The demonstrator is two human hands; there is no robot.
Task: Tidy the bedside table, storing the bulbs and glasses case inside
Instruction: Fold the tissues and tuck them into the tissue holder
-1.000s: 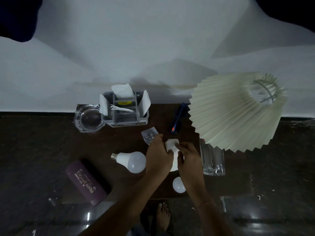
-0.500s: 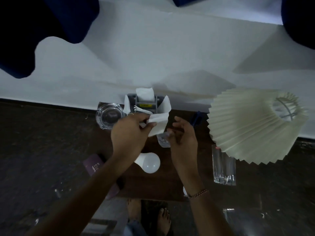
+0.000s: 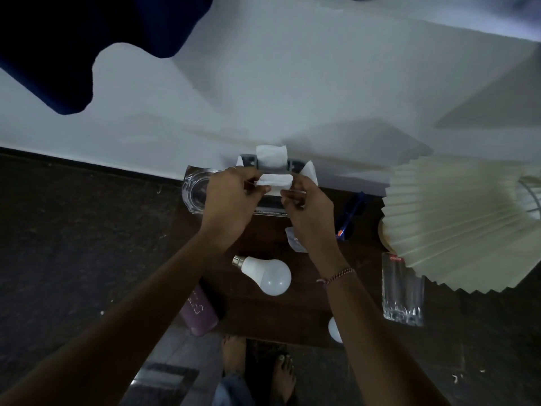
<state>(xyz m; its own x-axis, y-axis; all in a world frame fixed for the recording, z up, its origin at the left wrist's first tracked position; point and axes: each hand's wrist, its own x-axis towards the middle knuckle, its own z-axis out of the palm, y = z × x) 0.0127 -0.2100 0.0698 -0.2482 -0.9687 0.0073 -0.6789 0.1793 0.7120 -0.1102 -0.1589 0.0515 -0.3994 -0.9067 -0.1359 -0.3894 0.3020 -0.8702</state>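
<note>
Both hands are raised over the grey organiser (image 3: 269, 161) at the back of the dark bedside table (image 3: 278, 315). My left hand (image 3: 231, 197) and my right hand (image 3: 307, 212) each pinch an end of a folded white tissue (image 3: 276, 180). A large white bulb (image 3: 268, 275) lies on the table below my hands. A smaller white bulb (image 3: 333, 329) sits near the front edge, partly hidden by my right forearm. The purple glasses case (image 3: 199, 313) lies at the table's front left corner, partly under my left forearm.
A glass ashtray (image 3: 194, 189) stands left of the organiser. Blue glasses (image 3: 351, 215) and a small clear packet (image 3: 294, 241) lie right of centre. A tall drinking glass (image 3: 402, 291) stands under the cream pleated lampshade (image 3: 456, 224). White wall behind; my bare feet (image 3: 257, 364) below.
Both hands lifted the tissue from the table's middle up to the organiser at the back. The right hand, apart from it half a second ago, now pinches its right end.
</note>
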